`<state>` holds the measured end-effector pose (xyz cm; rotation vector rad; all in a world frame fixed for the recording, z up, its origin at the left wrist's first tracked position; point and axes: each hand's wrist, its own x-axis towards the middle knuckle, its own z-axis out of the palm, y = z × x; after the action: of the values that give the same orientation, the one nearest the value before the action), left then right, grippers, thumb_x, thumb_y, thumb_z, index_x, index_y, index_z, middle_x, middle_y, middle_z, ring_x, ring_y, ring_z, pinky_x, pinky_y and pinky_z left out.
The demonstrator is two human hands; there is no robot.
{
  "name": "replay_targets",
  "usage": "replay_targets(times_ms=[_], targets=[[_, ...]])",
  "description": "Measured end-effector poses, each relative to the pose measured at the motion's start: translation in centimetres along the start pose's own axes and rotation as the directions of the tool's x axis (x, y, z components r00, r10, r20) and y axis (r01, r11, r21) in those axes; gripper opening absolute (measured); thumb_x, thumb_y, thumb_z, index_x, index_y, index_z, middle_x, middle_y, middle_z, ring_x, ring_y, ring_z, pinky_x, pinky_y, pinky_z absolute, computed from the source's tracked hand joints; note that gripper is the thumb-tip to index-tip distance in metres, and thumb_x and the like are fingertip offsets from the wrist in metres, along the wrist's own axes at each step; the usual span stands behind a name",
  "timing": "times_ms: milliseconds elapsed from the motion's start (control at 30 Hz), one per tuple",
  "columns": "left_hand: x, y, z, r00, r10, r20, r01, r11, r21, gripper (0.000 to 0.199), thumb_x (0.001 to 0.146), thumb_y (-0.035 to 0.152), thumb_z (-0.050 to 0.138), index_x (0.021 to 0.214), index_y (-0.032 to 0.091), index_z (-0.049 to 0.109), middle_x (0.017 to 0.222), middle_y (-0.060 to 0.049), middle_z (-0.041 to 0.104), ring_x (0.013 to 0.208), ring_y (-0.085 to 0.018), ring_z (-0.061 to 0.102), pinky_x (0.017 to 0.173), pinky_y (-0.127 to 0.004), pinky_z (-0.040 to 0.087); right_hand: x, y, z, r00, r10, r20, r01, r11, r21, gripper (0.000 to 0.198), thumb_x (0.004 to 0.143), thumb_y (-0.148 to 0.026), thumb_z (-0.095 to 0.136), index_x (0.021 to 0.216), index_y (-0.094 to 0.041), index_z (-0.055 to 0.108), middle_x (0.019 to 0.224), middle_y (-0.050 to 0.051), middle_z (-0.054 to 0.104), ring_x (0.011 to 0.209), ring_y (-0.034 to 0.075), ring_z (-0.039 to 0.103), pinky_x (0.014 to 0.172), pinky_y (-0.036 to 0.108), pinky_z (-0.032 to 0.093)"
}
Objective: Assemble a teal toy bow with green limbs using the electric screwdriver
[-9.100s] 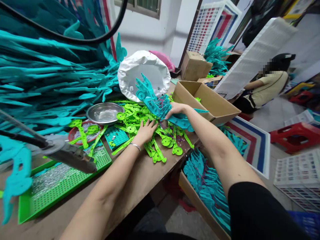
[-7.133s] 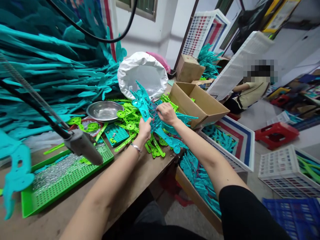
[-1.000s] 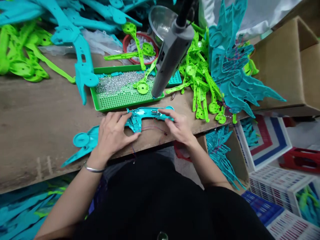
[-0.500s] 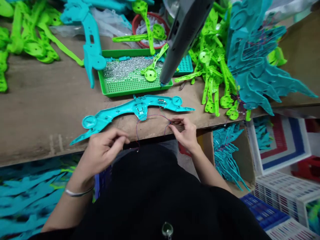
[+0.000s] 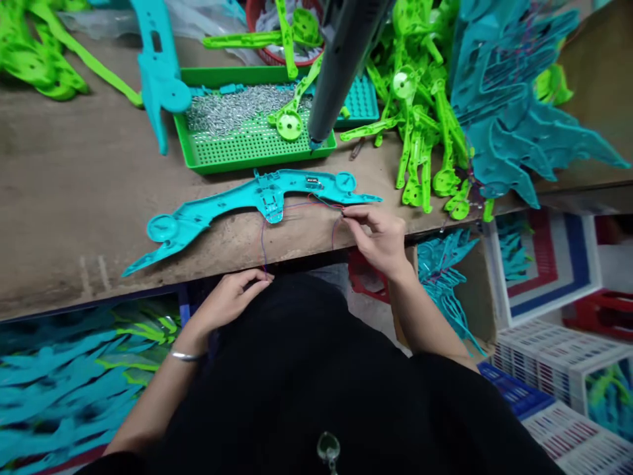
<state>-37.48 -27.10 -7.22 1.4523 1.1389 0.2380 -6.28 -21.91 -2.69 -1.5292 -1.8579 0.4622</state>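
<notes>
Our left hand (image 5: 230, 300) and right hand (image 5: 380, 237) each pinch thin red-and-blue wires (image 5: 264, 247), and the bow-shaped teal plastic part (image 5: 240, 198) they run to lies near the brown bench's (image 5: 84, 185) front edge! One hard tug might snap a wire or drag the part over; behind, the green perforated plastic tray (image 5: 257, 161) limits us, with more room leftward.

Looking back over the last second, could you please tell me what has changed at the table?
Both hands have let go of the teal bow-shaped part. The left hand moved toward the person, its fingers now closed at a hanging end of the thin wires; the right hand now pinches them near the part's right end. The part still lies before the green tray.
</notes>
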Motion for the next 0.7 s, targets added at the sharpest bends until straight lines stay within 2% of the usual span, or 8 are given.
replay_targets(times_ms=[167,267,367,467,600,700], targets=[[-2.5,1.5,-2.6,0.997,-0.079,0.018,0.079,0.997,0.007,0.036,0.094,0.054,0.055,0.095,0.021,0.071,0.100,-0.004,0.077,0.094,-0.021,0.071,0.082,-0.029,0.055,0.5,0.3,-0.3,0.999,-0.045,-0.018,0.046,0.998,0.033,0.014,0.091,-0.019,0.062,0.094,-0.022,0.076,0.094,0.002,0.079,0.090,0.018,0.075,0.086,0.035,0.061],[-3.2,2.4,-3.0,0.993,-0.120,0.010,0.120,0.981,-0.152,0.035,0.091,0.053,0.061,0.095,0.020,0.071,0.095,-0.006,0.077,0.090,-0.021,0.073,0.082,-0.031,0.058,0.6,0.2,-0.2,0.999,-0.042,-0.010,0.043,0.997,0.062,0.015,0.090,-0.018,0.062,0.093,-0.023,0.076,0.095,0.002,0.079,0.090,0.018,0.075,0.088,0.036,0.060],[-3.1,3.6,-2.8,0.988,-0.157,-0.008,0.146,0.932,-0.331,0.035,0.087,0.052,0.066,0.093,0.018,0.070,0.092,-0.008,0.078,0.085,-0.022,0.075,0.078,-0.033,0.062,0.8,0.2,-0.2,1.000,0.010,0.013,-0.011,0.995,0.097,0.014,0.090,-0.020,0.063,0.094,-0.023,0.075,0.094,0.002,0.079,0.091,0.018,0.074,0.090,0.037,0.060],[-2.4,4.9,-2.4,0.987,-0.159,-0.019,0.138,0.907,-0.398,0.035,0.084,0.052,0.070,0.091,0.018,0.070,0.091,-0.009,0.078,0.084,-0.023,0.075,0.076,-0.034,0.063,1.1,0.2,-0.6,0.996,0.070,0.047,-0.078,0.978,0.195,0.015,0.091,-0.025,0.062,0.101,-0.021,0.072,0.096,0.003,0.077,0.088,0.017,0.073,0.086,0.034,0.060],[-1.1,6.4,-1.6,0.993,-0.118,0.012,0.114,0.922,-0.371,0.032,0.087,0.049,0.068,0.094,0.018,0.069,0.097,-0.008,0.078,0.089,-0.022,0.075,0.077,-0.032,0.061,1.9,0.1,-1.3,0.994,0.074,0.074,-0.092,0.957,0.275,0.017,0.091,-0.028,0.063,0.105,-0.019,0.069,0.096,0.002,0.074,0.087,0.015,0.070,0.083,0.032,0.059],[0.3,7.1,-0.4,0.998,-0.043,0.052,0.055,0.969,-0.242,0.030,0.092,0.049,0.062,0.095,0.019,0.066,0.103,-0.007,0.076,0.094,-0.021,0.073,0.083,-0.033,0.059,2.6,-0.2,-2.1,0.995,0.049,0.089,-0.070,0.967,0.247,0.017,0.091,-0.029,0.063,0.102,-0.019,0.069,0.094,0.002,0.072,0.087,0.015,0.068,0.082,0.032,0.058]])
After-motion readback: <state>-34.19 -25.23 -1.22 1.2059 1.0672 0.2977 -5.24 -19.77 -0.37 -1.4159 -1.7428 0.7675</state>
